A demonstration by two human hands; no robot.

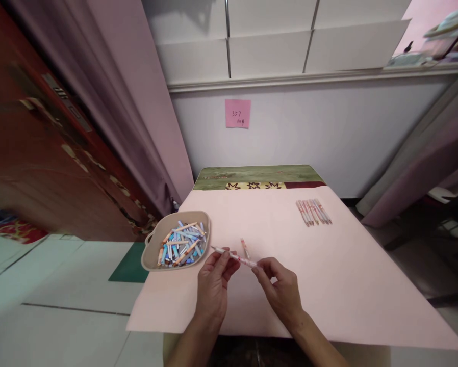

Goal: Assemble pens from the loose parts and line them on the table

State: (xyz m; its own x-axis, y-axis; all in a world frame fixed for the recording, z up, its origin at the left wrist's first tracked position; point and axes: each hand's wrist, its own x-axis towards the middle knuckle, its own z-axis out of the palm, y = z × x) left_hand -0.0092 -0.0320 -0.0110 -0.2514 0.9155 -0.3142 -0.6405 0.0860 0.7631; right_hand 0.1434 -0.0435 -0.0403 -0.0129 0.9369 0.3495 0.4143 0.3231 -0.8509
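White pen [245,261], red-flecked; beige basket [151,251]; blue, orange pen parts [188,253]; pale-pink sheet [328,285]; green surface [252,174], brown-on-yellow starbursts [254,185].

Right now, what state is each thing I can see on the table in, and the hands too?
Pen: held, narrow end toward the basket.
Left hand: pinching the pen near its narrow end.
Right hand: pinching its other end.
Basket: upright, uncovered, holding many loose slender pieces.
Row of pens: lying side by side.
Small piece: apparently lying just beyond the held pen.
Pink sheet: spread out.
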